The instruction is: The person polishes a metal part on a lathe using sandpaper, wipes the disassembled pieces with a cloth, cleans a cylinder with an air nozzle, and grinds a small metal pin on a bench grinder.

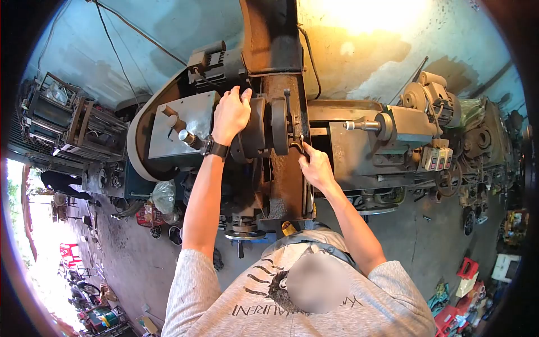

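In the head view my left hand [231, 115] lies over the top of the machine's headstock, beside a dark round drum [256, 121]. Its fingers are stretched out and point away from me. A dark metal disc [279, 126] stands upright to the right of the drum. My right hand [317, 167] is closed, with thumb and index finger at a small dark metal piece [297, 146] beside the disc's lower right edge. The rest of what those fingers grip is hidden. A grey metal housing [188, 126] with knobs is left of my left hand.
A tailstock-like unit [387, 126] with a pointed spindle stands to the right, with a push-button box [437, 159]. A motor [216, 64] sits behind the housing. Below is a handwheel [245, 235]. A red stool [70, 254] and red crates [446, 320] stand on the floor.
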Tool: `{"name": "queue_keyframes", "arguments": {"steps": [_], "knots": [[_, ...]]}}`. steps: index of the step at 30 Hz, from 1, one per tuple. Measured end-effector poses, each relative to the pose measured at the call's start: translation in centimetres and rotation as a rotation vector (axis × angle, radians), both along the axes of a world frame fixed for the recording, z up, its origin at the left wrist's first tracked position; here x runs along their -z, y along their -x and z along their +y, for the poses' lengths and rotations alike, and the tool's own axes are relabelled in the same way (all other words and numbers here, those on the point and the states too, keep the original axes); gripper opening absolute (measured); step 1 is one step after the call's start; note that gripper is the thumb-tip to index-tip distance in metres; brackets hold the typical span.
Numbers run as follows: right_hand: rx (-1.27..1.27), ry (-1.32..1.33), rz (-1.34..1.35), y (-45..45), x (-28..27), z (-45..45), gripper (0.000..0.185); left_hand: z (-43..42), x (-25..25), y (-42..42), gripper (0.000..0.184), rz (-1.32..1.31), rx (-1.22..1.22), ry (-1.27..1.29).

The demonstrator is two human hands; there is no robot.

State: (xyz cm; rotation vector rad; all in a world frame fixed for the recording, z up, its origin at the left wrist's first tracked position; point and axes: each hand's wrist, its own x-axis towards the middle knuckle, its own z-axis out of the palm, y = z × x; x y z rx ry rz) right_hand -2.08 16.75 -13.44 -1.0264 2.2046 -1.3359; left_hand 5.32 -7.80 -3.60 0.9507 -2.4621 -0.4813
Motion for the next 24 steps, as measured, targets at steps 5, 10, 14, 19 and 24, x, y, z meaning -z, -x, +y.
{"name": "queue_keyframes", "arguments": {"steps": [5,10,14,19,24], "knots": [[-0.050,-0.117,0.097,1.0,-2.5,-1.1,0.030,0.6,-0.2,-0.2,0.048,0.085,-0.072,0.007],[-0.101,-0.256,0.142,0.7,-1.8,-1.9,0.030,0.6,0.0,-0.3,0.050,0.086,-0.097,-0.060],[0.026,0.119,0.497,-0.8,5.7,-1.4,0.055,0.9,-0.7,-0.2,0.048,-0.030,-0.146,-0.080],[0.034,0.166,0.514,-0.1,7.9,-2.2,0.061,0.6,0.5,-0.8,0.047,0.121,-0.101,-0.002],[0.152,0.079,0.261,-0.5,5.1,0.5,0.055,2.6,0.9,-2.1,0.045,0.217,-0.124,0.003]]}}
